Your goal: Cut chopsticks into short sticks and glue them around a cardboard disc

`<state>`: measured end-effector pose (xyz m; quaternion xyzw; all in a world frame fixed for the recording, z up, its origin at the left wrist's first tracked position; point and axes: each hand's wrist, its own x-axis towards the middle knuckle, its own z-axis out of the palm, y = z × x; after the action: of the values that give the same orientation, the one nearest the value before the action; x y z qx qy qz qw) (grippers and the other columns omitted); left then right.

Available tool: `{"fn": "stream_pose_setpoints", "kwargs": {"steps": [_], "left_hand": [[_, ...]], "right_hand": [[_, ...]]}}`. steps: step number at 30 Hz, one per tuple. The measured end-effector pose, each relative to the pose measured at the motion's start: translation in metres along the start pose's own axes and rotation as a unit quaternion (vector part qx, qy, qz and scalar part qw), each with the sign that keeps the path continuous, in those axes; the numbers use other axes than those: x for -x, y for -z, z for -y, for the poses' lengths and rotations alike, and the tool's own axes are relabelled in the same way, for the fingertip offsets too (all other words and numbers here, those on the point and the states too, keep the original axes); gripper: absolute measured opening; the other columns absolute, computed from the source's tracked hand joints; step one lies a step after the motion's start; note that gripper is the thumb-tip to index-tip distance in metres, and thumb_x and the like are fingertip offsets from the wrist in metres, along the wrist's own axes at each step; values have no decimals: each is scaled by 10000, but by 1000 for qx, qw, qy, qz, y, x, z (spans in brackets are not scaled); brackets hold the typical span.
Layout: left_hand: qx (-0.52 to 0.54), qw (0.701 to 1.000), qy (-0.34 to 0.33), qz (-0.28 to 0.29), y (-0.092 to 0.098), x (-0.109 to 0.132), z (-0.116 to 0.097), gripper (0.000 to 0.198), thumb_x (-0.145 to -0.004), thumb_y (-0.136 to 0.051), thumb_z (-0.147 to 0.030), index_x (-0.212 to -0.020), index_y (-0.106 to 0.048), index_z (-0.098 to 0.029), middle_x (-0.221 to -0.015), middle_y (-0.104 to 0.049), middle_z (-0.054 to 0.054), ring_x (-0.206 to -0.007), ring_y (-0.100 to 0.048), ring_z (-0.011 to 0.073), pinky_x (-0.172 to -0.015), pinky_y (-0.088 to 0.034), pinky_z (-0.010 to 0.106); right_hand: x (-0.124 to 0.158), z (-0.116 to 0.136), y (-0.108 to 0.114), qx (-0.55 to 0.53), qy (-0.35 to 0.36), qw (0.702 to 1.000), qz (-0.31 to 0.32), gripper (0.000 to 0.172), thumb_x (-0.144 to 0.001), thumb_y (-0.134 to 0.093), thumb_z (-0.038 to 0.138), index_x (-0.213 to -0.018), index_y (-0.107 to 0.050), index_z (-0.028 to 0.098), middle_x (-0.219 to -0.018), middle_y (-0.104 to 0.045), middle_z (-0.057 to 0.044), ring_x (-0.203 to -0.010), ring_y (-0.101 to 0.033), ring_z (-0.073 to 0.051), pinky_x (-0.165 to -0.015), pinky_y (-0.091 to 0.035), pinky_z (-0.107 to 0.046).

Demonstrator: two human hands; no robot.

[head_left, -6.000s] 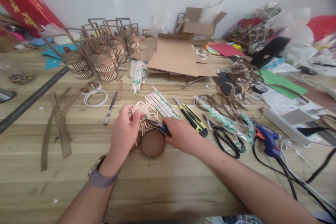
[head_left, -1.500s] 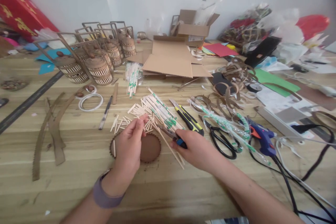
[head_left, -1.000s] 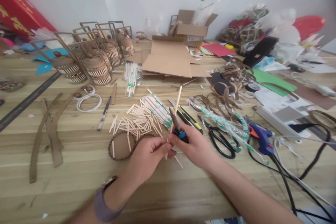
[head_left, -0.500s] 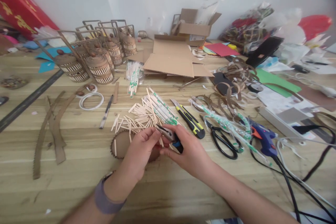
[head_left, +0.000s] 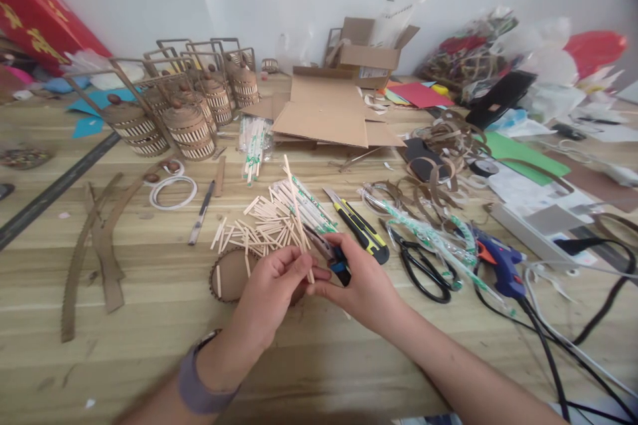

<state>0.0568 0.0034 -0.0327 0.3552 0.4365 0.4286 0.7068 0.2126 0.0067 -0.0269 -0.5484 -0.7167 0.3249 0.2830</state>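
Note:
Between its thumb and fingers my left hand [head_left: 274, 292] pinches a thin wooden stick [head_left: 296, 209], whose far end points up and away over the pile. My right hand [head_left: 356, 275] is closed round a pair of pliers [head_left: 321, 246] with dark blue handles; their jaws lie beside the stick, and I cannot tell whether they touch it. Partly hidden under my hands is a round cardboard disc [head_left: 230, 275] with a toothed rim and a few short sticks on it. Just beyond lies a pile of short cut sticks [head_left: 264, 226].
Right of the pile lie a yellow-black utility knife [head_left: 356, 222], black scissors [head_left: 426, 269] and a blue glue gun [head_left: 501, 262] with cables. Wrapped sticks [head_left: 312, 202] lie behind. Stick-sided cardboard lanterns [head_left: 189, 129] stand back left, near a white ring [head_left: 173, 192]. Cardboard sheets [head_left: 323, 116] lie at the back.
The pliers have shifted slightly right and down, away from over my left fingertips. The stick in my left hand now shows more of its length and stands a little steeper.

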Motion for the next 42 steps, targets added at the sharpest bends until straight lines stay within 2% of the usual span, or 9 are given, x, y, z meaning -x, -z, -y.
{"fn": "stream_pose_setpoints", "kwargs": {"steps": [4, 7, 11, 14, 17, 23, 28, 31, 42], "left_hand": [[-2, 998, -28, -55, 6, -3, 1, 319, -693, -757, -489, -692, -665, -184, -737, -725, 42, -719, -646, 172, -701, -479, 257], [-5, 995, -79, -67, 8, -5, 1, 301, -694, -766, -472, -686, -689, -181, -853, -732, 45, -895, -642, 189, -844, -462, 262], [36, 999, -21, 26, 3, -1, 1, 315, -688, -765, -485, -717, -680, -182, -628, -648, 5, -596, -618, 152, -604, -516, 266], [60, 997, 15, 50, -2, 2, 1, 336, -680, -764, -497, -720, -655, -182, -532, -567, -24, -444, -553, 139, -438, -493, 268], [57, 998, 13, 26, -1, 3, -1, 349, -652, -787, -488, -709, -650, -172, -551, -576, -20, -412, -514, 112, -384, -452, 235], [45, 999, -22, -11, 9, -1, -3, 297, -690, -758, -484, -728, -686, -198, -604, -637, -14, -446, -523, 119, -424, -445, 243], [10, 993, -78, -88, 12, -7, -5, 293, -667, -785, -478, -730, -734, -196, -782, -731, 22, -871, -641, 182, -875, -443, 271], [10, 996, -48, -80, 10, -6, -5, 325, -684, -766, -499, -747, -734, -182, -744, -737, 43, -886, -647, 203, -870, -441, 291], [111, 993, 34, -4, -3, -1, 0, 320, -637, -823, -418, -729, -650, -166, -608, -668, -15, -484, -527, 71, -511, -409, 180]], "right_hand": [[-3, 1, 7, -46, -56, 997, 4, 490, -645, -773, 511, -925, -530, 191, -800, -614, -16, -716, -557, -179, -641, -445, -293], [-3, 2, 9, -164, -72, 980, 82, 462, -685, -705, 603, -799, -544, 185, -678, -524, 29, -623, -472, -129, -559, -386, -248], [0, 3, 1, -410, -152, 875, 207, 438, -678, -728, 578, -786, -563, 187, -636, -481, 50, -575, -438, -101, -521, -358, -219], [4, 3, -3, -537, -214, 784, 226, 364, -679, -767, 473, -808, -599, 177, -710, -559, 12, -619, -501, -107, -573, -424, -229], [6, 5, 2, -558, -226, 762, 239, 335, -651, -790, 373, -867, -638, 167, -775, -617, -21, -732, -585, -149, -687, -488, -283], [9, 10, 11, -474, -214, 816, 251, 294, -619, -710, 231, -898, -629, 188, -860, -629, -14, -807, -608, -161, -722, -471, -275], [6, 9, 10, -295, -118, 938, 141, 205, -709, -606, 248, -903, -553, 205, -821, -583, 0, -751, -548, -147, -697, -449, -271], [4, 6, 9, -127, -44, 990, 37, 192, -775, -588, 291, -929, -504, 212, -864, -582, -26, -784, -546, -180, -733, -452, -317], [6, 3, -3, 33, 81, 994, -63, 411, -721, -721, 212, -1032, -453, 203, -988, -558, -72, -919, -564, -231, -775, -476, -342]]}}
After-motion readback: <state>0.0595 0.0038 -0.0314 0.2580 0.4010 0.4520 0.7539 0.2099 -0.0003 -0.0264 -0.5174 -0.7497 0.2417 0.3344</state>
